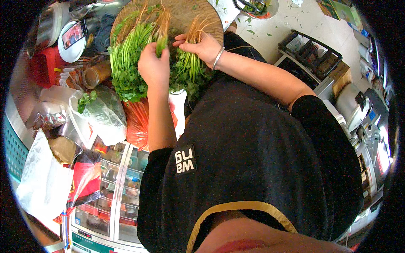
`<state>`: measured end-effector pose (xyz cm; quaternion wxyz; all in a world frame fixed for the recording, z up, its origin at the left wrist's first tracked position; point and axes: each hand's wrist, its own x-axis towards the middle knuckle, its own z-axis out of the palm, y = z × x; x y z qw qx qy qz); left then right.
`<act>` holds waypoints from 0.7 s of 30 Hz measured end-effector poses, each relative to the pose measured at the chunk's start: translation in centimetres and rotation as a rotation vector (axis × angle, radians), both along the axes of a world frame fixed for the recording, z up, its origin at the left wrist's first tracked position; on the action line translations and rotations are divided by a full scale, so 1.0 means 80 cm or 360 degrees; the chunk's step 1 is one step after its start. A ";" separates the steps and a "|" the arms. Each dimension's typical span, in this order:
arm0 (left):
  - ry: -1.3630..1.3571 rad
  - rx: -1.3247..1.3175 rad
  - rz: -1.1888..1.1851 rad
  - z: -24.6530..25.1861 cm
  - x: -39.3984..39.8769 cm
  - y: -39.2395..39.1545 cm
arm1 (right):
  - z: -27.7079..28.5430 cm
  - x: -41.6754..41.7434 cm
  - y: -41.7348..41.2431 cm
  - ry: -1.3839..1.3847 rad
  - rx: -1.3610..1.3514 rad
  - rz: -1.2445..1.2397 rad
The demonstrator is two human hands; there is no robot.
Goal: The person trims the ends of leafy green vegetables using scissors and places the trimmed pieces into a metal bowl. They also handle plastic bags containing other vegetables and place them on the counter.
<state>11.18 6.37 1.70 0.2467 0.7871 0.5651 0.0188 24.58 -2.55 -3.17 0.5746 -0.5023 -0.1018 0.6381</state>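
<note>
A round wooden chopping block (185, 9) carries a large pile of coriander (133, 53), with pale brown roots towards the top of the view and leaves towards my body. My left hand (153, 64) pinches a few coriander stems (162, 46) between thumb and fingers; they are slightly blurred. My right hand (204, 49), with a silver bangle on the wrist, grips a smaller coriander bunch (191, 63). Its roots stick out above the hand and its stems hang below. The thumb and forefinger of that hand point towards the left hand, apart from it.
Left of the block are a phone (74, 34) on a white lid (72, 55), a jar on its side (93, 77), a clear plastic bag (106, 118) and a red bag (137, 123). A glass-door cabinet (121, 186) stands below. A bowl with scissors (258, 9) sits at upper right.
</note>
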 end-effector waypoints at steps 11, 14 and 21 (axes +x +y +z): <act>0.0141 0.0176 -0.0172 0.024 0.000 0.031 | 0.008 0.018 -0.008 0.0126 -0.0085 -0.0024; 0.0289 0.0468 -0.0366 -0.002 -0.013 0.040 | 0.016 0.016 -0.007 0.0024 0.0032 0.0110; -0.0388 0.0079 -0.0070 0.005 0.002 -0.008 | -0.006 0.001 0.003 -0.0047 0.0143 0.0019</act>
